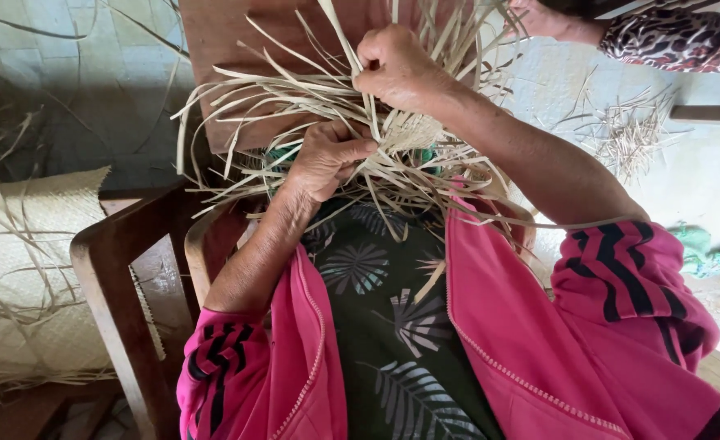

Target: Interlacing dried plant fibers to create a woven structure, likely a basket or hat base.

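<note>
My left hand was curled into a loose fist low in the bundle of pale dried leaf strips, its fingers closed around several of them just above my lap. My right hand sat higher and a little farther out, its fingers folded shut, pinching a few strips that ran up past my knuckles. Between the two hands the strips were already plaited into a small patch of weave, and from that patch the loose ends fanned out in every direction, some arching left over the brown wooden board in front of me, others trailing down across my dark leaf-print dress. The whole piece rested on my lap, close against my body, with the pink sleeves of my jacket on either side of it. To my left stood a dark wooden chair, its arm just beside my elbow, and beyond it lay a finished woven mat with stray strips lying across it. On the pale floor to my right was a small scatter of cut scraps, well apart from my work, and a crumpled green cloth lay nearer my right shoulder. At the top right edge another person's arm in a spotted sleeve came into view, their hand near the outer tips of the strips; I could not tell whether it was touching them.
</note>
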